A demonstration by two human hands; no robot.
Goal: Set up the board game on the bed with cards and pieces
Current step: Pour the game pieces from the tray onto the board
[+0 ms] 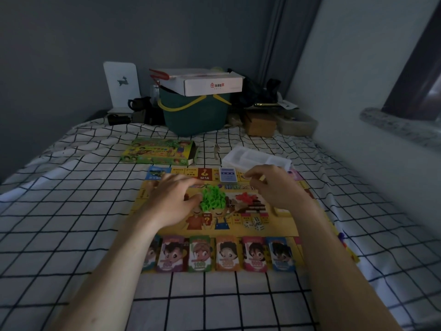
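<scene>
While the left hand (174, 199) hovers with a wide, relaxed grip beside the green pieces (213, 197), the right hand (272, 185) pinches something small and yellowish above the game board (281, 225).

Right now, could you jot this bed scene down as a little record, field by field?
surface: bed sheet, white with a dark grid
board: game board lies flat on the sheet
money: stacks of play money in a row along the board's near edge
pieces: heap of green pieces beside a heap of red pieces
dice: white dice on the board
cards: blue card deck at the far edge
left hand: fingers spread by the green heap
right hand: pinches something small; what, I cannot tell
beyond: game box, white tray
</scene>
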